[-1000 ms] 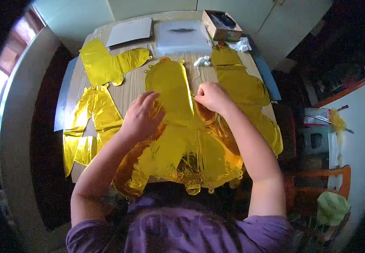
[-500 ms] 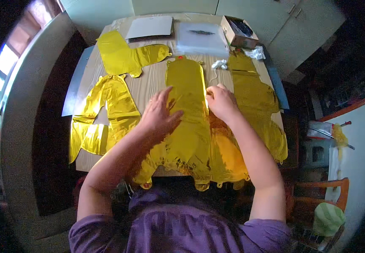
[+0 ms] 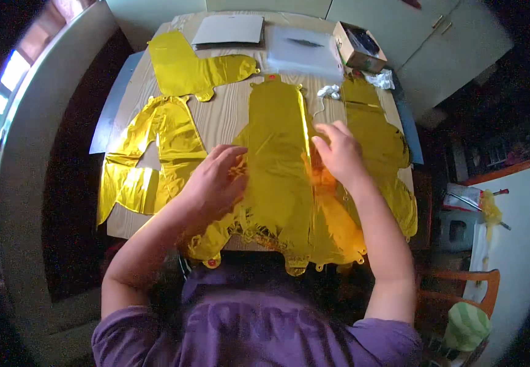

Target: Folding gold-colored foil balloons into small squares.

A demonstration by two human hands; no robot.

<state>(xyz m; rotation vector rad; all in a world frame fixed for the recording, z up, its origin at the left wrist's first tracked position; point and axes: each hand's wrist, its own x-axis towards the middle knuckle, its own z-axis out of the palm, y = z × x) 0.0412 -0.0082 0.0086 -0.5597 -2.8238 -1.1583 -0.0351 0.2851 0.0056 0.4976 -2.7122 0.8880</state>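
Note:
A flat, uninflated gold foil balloon lies lengthwise before me, with small tabs along its ends and a crumpled near edge. My left hand is at its left edge, fingers apart and curved, holding nothing. On the other side, my right hand hovers near its right edge, thumb and fingertips slightly parted, with nothing visible between them. Below the right hand, an orange-looking, shiny part of the foil catches reflections. Another flat gold foil balloon lies to the right, partly hidden by my right arm.
More gold foil balloons lie at left, one angled and one with an opening. Along the wooden table's back are grey-white sheets, a clear plastic packet, an open box, and white string.
My left hand has shifted left, off the balloon's middle toward its edge. The right hand's pinch at the right edge has loosened. The whole view has shifted slightly.

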